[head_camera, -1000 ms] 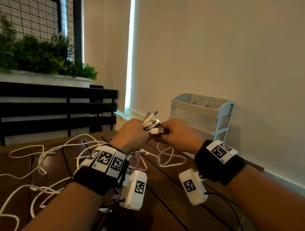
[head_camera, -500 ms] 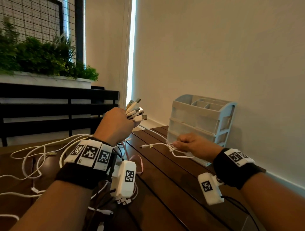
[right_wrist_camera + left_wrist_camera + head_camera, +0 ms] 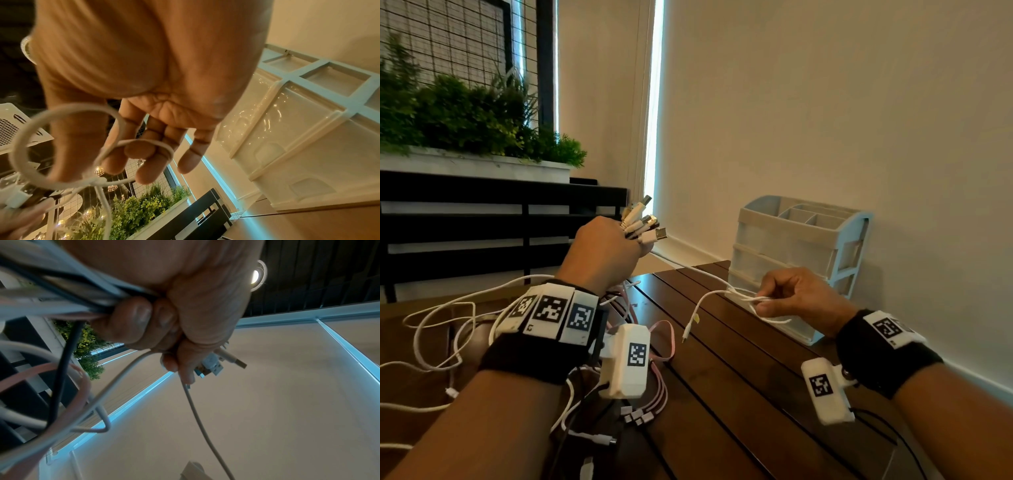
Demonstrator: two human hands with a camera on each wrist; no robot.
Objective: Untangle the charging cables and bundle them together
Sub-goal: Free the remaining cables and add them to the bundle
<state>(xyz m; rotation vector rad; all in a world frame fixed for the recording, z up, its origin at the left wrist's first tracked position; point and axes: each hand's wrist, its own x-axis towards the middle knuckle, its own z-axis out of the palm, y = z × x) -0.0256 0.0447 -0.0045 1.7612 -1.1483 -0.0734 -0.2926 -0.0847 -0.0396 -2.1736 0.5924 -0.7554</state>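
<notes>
My left hand (image 3: 616, 246) is raised above the table and grips a bunch of charging cables (image 3: 68, 305) in a fist. Their USB plugs (image 3: 643, 222) stick out past the knuckles. One white cable (image 3: 698, 274) runs from that fist down to my right hand (image 3: 767, 303), low in front of the drawer unit. My right hand pinches a knotted loop of this white cable (image 3: 141, 142), which lies round a finger, with the knot (image 3: 96, 181) just below the fingertips. The cable's small free plug (image 3: 688, 330) dangles over the table.
A pale plastic drawer organiser (image 3: 801, 240) stands on the dark wooden slat table (image 3: 739, 394) against the wall, right behind my right hand. Loose white cables (image 3: 438, 329) and a pink multi-plug cable (image 3: 662, 346) trail off the table's left side. A black bench and planter lie beyond.
My hands have parted. The left hand rose up and left with the plug bunch. The right hand slid right and down along the white cable, drawing it out.
</notes>
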